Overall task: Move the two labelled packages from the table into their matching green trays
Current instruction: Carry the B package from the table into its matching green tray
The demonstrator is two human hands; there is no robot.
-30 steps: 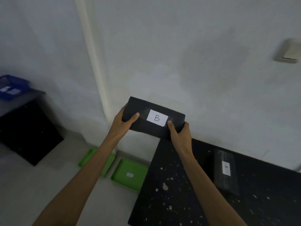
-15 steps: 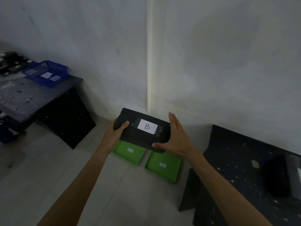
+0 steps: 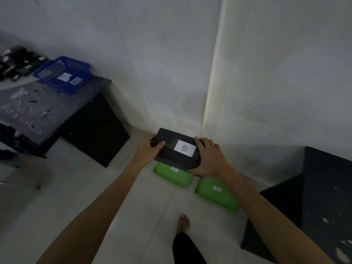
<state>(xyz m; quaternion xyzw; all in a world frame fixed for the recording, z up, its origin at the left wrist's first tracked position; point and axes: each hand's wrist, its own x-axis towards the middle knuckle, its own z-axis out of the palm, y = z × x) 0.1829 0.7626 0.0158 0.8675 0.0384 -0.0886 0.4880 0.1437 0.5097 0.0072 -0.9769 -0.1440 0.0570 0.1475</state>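
While you hold package B [image 3: 178, 149] at both short ends, left hand [image 3: 150, 148] and right hand [image 3: 210, 159] fingers clamped on it, it hangs mid-frame over the left green tray [image 3: 172, 175]. Its long axis runs left-right. Tray labels are unreadable; the right green tray [image 3: 216, 195] sits nearer your right hand.

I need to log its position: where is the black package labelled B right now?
In the head view, the black package labelled B is centre frame, held between the left hand and right hand, above the two green trays on the floor.
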